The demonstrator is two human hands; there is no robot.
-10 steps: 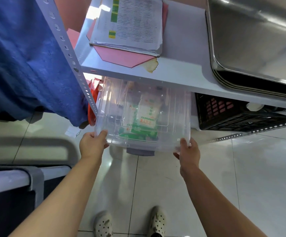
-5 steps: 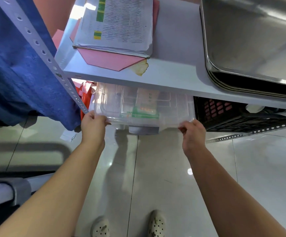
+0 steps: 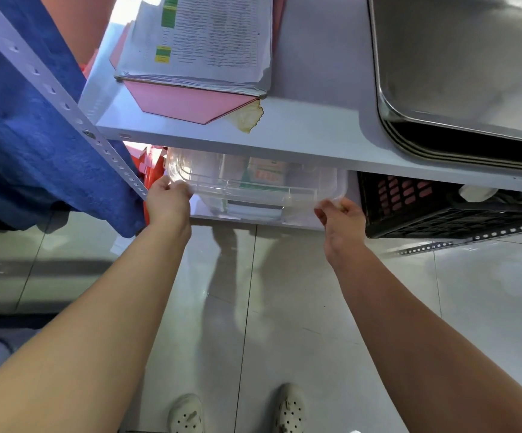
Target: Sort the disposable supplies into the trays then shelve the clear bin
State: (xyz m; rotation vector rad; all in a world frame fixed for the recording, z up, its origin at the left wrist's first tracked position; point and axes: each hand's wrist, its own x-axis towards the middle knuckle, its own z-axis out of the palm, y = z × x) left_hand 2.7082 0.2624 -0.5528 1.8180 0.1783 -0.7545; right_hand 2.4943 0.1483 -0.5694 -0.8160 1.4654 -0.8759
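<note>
Under the shelf, the left hand grips the bin by its left corner, the right hand curled at the right corner, its hold unclear.

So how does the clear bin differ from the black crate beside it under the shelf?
The clear bin is see-through with smooth walls, packets showing inside; the black crate has dark lattice walls. The left hand and right hand grip the clear bin's front corners; nobody touches the black crate. Both sit side by side beneath the same shelf.
</note>
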